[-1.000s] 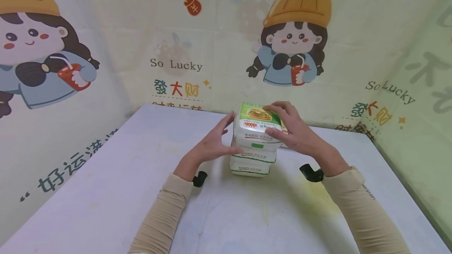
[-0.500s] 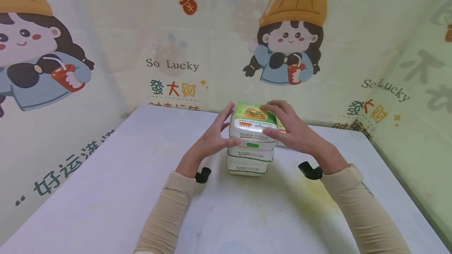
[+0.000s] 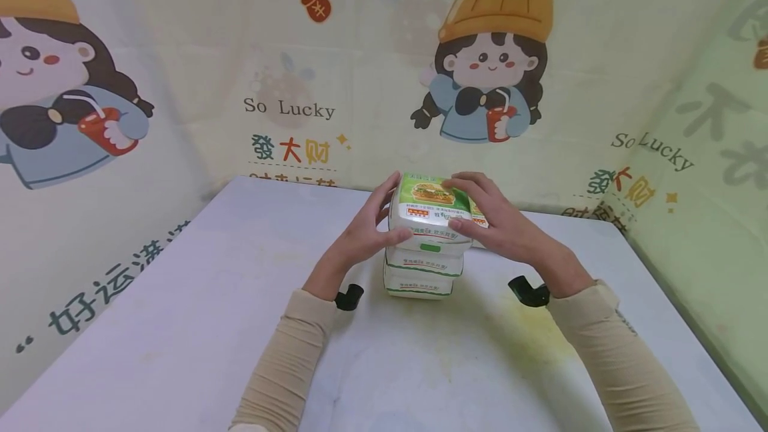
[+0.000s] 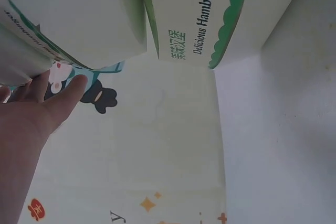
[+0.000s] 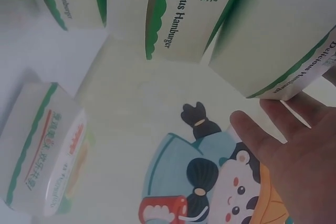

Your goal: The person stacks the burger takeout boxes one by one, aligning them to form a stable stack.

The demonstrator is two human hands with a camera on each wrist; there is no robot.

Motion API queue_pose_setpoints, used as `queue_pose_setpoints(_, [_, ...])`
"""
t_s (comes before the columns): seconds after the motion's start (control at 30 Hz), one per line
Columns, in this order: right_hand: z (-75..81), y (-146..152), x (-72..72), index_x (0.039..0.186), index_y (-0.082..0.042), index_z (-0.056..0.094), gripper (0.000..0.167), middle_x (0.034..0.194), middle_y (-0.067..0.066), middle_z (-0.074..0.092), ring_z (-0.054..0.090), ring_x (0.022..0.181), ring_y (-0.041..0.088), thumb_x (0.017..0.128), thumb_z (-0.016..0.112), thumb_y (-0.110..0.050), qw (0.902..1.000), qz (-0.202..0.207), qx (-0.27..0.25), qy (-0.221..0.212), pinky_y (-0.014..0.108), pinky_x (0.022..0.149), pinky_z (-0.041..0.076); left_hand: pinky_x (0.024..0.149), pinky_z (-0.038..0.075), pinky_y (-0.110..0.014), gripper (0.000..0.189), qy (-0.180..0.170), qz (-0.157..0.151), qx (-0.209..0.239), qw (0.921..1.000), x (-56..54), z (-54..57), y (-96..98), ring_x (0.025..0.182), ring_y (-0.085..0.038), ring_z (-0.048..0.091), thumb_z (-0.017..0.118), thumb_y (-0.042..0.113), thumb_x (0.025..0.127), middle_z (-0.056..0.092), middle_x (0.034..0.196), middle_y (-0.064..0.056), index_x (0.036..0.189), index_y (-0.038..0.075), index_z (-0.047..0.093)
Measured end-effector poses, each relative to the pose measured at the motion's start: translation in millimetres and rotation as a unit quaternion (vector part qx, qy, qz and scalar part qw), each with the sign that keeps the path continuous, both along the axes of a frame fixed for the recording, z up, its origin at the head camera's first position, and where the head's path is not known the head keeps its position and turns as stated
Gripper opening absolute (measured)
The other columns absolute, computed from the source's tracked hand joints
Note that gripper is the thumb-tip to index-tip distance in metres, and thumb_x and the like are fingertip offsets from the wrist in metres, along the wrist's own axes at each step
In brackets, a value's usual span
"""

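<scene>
Three white-and-green paper hamburger boxes stand stacked in the head view: a bottom box [image 3: 418,287], a middle box [image 3: 423,261] and a top box [image 3: 431,213] with a burger picture on its green lid. My left hand [image 3: 363,233] holds the top box at its left, thumb on the front face and fingers along the side. At its right, my right hand [image 3: 503,224] holds the same box, fingertips on the lid and thumb at the front. In the right wrist view, the fingers [image 5: 270,116] reach the top box's [image 5: 283,30] lower edge.
Another hamburger box [image 5: 42,150] sits behind the stack at the right, partly hidden in the head view. The white table [image 3: 180,325] ends close behind the stack at a printed cloth backdrop [image 3: 372,85]. Black wrist-camera pieces [image 3: 528,291] stick out by the wrists.
My left hand has shifted slightly up, its thumb going from near the seam under the top box to that box's front. The right hand keeps its place; the view has drifted a little.
</scene>
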State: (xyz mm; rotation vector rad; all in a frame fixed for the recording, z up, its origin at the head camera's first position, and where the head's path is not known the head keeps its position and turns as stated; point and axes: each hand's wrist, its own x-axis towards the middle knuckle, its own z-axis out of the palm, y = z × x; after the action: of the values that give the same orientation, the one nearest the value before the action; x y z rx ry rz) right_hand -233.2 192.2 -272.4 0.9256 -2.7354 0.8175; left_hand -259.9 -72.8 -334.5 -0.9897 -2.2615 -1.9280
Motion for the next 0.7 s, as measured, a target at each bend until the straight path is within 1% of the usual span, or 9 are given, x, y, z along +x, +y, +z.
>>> queue_pose_setpoints(0.1, [-0.2, 3, 0.1, 0.150, -0.027, 0.037, 0.060, 0.158, 0.002, 0.025, 0.026, 0.142, 0.029, 0.096, 0.060, -0.038, 0.9999, 0.003, -0.010, -0.002, 0.060, 0.105, 0.041, 0.122, 0.025, -0.042, 0.098, 0.008, 0.005, 0.000, 1.0000, -0.9, -0.8, 0.8, 0.150, -0.017, 0.026, 0.074, 0.039, 0.081, 0.020, 0.163, 0.008, 0.159, 0.026, 0.016])
queue_pose_setpoints(0.23, [0.7, 9, -0.1, 0.152, -0.025, 0.033, 0.060, 0.160, 0.003, 0.023, 0.023, 0.146, 0.030, 0.098, 0.055, -0.036, 0.9996, -0.005, -0.028, -0.001, 0.066, 0.109, 0.035, 0.121, 0.029, -0.042, 0.093, 0.019, 0.006, -0.005, 0.9998, -1.5, -0.8, 1.4, 0.146, -0.018, 0.032, 0.073, 0.031, 0.082, 0.025, 0.161, 0.004, 0.158, 0.025, 0.020])
queue_pose_setpoints(0.43, [0.8, 23, -2.7, 0.153, -0.023, 0.033, 0.054, 0.161, 0.005, 0.023, 0.029, 0.143, 0.039, 0.101, 0.045, -0.035, 0.9975, -0.028, -0.064, -0.012, 0.071, 0.109, 0.029, 0.120, 0.030, -0.043, 0.095, 0.018, 0.015, -0.020, 0.9995, -0.3, 0.6, 1.9, 0.145, -0.020, 0.033, 0.074, 0.021, 0.082, 0.025, 0.161, 0.001, 0.159, 0.022, 0.018])
queue_pose_setpoints(0.53, [-0.3, 31, -5.3, 0.153, -0.021, 0.033, 0.053, 0.161, 0.007, 0.023, 0.029, 0.143, 0.040, 0.103, 0.041, -0.036, 0.9959, -0.039, -0.081, -0.014, 0.071, 0.110, 0.026, 0.120, 0.030, -0.044, 0.094, 0.017, 0.019, -0.024, 0.9994, 0.8, 1.5, 1.7, 0.144, -0.020, 0.033, 0.074, 0.020, 0.082, 0.026, 0.160, 0.001, 0.159, 0.023, 0.019])
queue_pose_setpoints(0.7, [-5.2, 42, -10.6, 0.153, -0.017, 0.033, 0.053, 0.161, 0.010, 0.022, 0.026, 0.143, 0.040, 0.104, 0.039, -0.037, 0.9937, -0.058, -0.095, -0.011, 0.071, 0.112, 0.024, 0.120, 0.031, -0.043, 0.090, 0.025, 0.023, -0.028, 0.9990, 0.5, 0.2, 1.4, 0.142, -0.018, 0.036, 0.074, 0.025, 0.083, 0.030, 0.158, 0.003, 0.157, 0.027, 0.023])
